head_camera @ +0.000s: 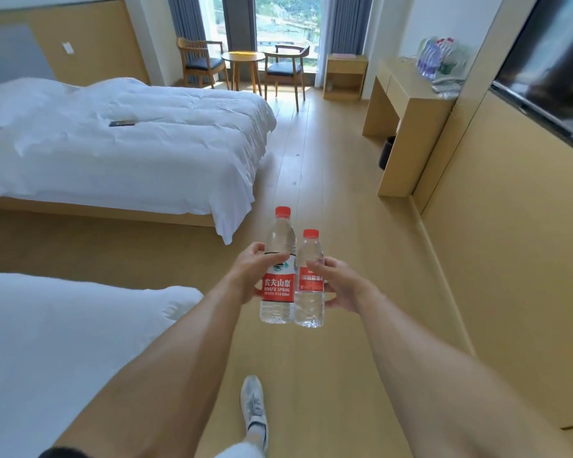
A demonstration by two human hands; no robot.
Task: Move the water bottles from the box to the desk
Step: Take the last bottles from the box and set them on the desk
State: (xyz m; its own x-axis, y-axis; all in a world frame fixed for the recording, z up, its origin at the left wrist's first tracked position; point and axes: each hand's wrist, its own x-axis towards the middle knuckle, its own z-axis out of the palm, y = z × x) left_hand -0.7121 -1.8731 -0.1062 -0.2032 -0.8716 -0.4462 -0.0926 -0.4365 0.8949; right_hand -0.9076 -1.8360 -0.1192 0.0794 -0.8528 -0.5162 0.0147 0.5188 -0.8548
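- L hand (pixel 245 276): fingers curled round tall bottle (pixel 277 279) at label level; thumb on near face, bottle upright.
- R hand (pixel 341 284): fingers wrapped round short bottle (pixel 309 285) at its label; upright.
- Bottles side by side between the two hands, touching or nearly so; both w/ red caps, held above floor (pixel 328 200).
- Desk (pixel 407 104): well beyond fingertips, far right, more bottles (pixel 435 57) on top.
- Bed (pixel 119 140) left of hands.

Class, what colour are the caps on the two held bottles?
Red, both caps, seen in the head view.

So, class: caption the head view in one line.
Left hand and right hand carry two water bottles toward the desk.
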